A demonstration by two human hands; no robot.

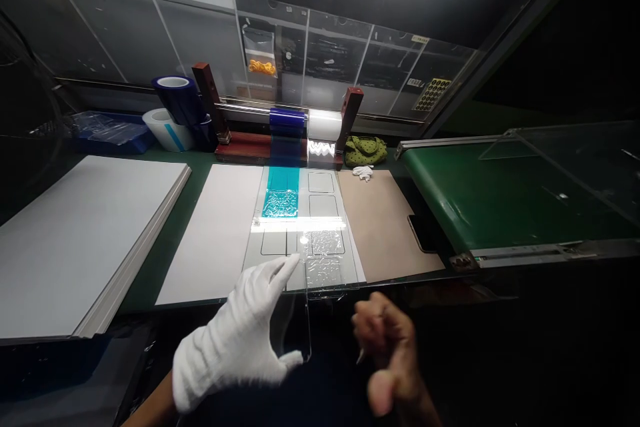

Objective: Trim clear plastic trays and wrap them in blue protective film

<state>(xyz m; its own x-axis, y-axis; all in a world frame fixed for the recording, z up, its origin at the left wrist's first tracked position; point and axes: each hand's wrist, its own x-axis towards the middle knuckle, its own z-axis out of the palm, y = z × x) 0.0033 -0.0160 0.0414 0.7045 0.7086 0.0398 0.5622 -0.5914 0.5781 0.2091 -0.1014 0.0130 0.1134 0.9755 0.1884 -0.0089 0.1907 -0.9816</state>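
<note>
The gloved left hand (227, 340) is gripping a clear plastic sheet (295, 327) by its edges, fingers spread wide, sparing its face. The bare right hand (390, 353) is curling its fingers narrowly beside the sheet.

1. The left hand (233, 337) wears a white cotton glove (215, 360) and reaches forward and to the right, low in the view.
2. Its fingers and thumb spread apart in a wide C, with the upper fingertips (289, 265) pointing up and right and the lower digit (295, 360) pointing right.
3. A strip of the left forearm (150, 410) shows bare below the glove's cuff, at the bottom edge of the view.
4. The right hand (387, 347) is bare and slightly blurred, its fingers curled into a loose, fist-like shape and its thumb (381, 392) hanging below them.
5. The right wrist (425, 410) runs out through the bottom edge of the view.
6. The 2 hands are near each other but apart.
</note>
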